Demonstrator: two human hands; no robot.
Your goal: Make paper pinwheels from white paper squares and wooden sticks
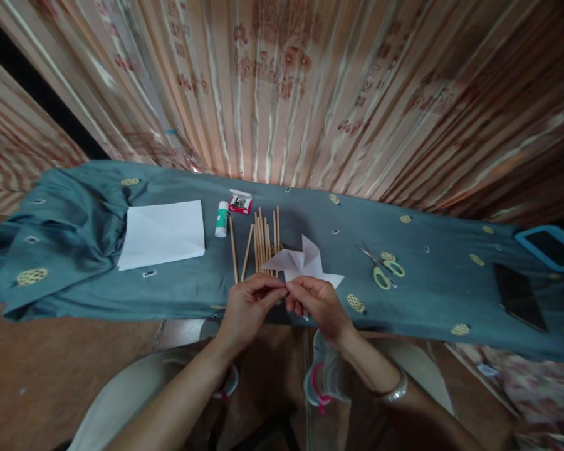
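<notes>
We bring our 2 hands together at the near edge of the blue-green cloth (pixel 442 275). On our left hand (pixel 249 310), thumb and forefinger are pressed tip to tip; on our right hand (pixel 322 307), the fingers are bent inward and the thumb meets the left fingertips. Whatever we may be pinching there is too small to tell. Just beyond our knuckles is a white paper pinwheel (pixel 305 260), its blades fanned out and partly hidden by our right hand (we cannot tell whether it rests on the cloth or is held up).

Wooden sticks (pixel 258 241) lie behind our left hand, 2 of them slanting at the left of the bunch. Beyond them a green-labelled white tube (pixel 222 219) sits just beside an open red box (pixel 240 203). White paper (pixel 162 235) lies farther left. To our right lie scissors (pixel 381 269) with pale green handles.
</notes>
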